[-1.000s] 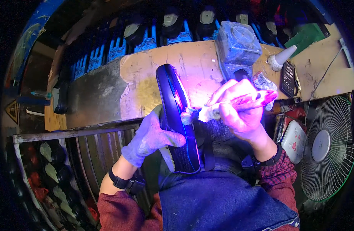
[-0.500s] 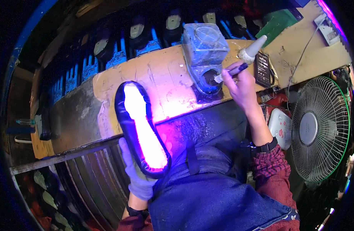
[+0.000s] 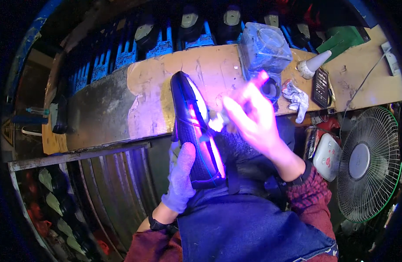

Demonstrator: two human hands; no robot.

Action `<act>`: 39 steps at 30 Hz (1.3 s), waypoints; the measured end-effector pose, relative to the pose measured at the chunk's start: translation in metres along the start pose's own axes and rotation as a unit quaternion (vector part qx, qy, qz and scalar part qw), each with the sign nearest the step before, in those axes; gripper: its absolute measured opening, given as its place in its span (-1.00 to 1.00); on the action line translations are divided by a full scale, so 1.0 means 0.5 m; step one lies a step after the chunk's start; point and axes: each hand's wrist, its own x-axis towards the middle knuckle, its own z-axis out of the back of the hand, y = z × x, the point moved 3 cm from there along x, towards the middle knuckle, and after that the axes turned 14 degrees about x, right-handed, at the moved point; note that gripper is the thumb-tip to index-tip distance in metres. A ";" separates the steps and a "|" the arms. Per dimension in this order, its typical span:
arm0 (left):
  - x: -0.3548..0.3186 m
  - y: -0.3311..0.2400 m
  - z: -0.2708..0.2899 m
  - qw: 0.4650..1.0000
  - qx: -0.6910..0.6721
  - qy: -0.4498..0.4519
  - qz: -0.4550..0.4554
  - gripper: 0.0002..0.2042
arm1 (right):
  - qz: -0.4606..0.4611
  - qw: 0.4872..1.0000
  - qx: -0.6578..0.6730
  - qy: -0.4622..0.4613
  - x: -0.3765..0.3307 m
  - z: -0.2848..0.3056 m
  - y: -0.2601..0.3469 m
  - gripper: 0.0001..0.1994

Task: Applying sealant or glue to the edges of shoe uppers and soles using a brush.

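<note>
My left hand, in a pale grey glove, grips a black shoe by its side. The shoe is tilted, toe up toward the bench, so its dark upper shows with a strip of the brightly lit sole on the right. In my bare right hand, closed and blurred, is a brush; its white bristle end is close to the shoe's sole edge, and I cannot tell whether it touches. Behind that hand stands a dark round pot with a clear square container over it.
A crumpled whitish glove, a pale cone and a black phone-like device lie on the cardboard-covered bench. Along the back runs a blue rack with dark shoes. A fan stands at right.
My right hand has drawn the brush out of the pot and brought it left to the shoe. My left hand has turned the shoe from sole-up onto its side. The view has shifted.
</note>
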 end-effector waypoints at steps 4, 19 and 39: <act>0.007 0.002 0.003 0.999 0.010 0.041 0.003 -0.47 | 0.082 0.975 -0.199 -0.049 0.140 -0.026 0.005 -0.72; 0.016 0.027 0.005 0.997 -0.021 0.067 0.020 -0.40 | 0.178 0.974 -0.139 0.011 -0.033 -0.033 0.027 -0.83; -0.025 -0.015 0.065 0.936 0.264 0.008 -0.233 -0.37 | 0.313 0.835 -0.107 0.440 -0.003 -0.105 0.204 -0.76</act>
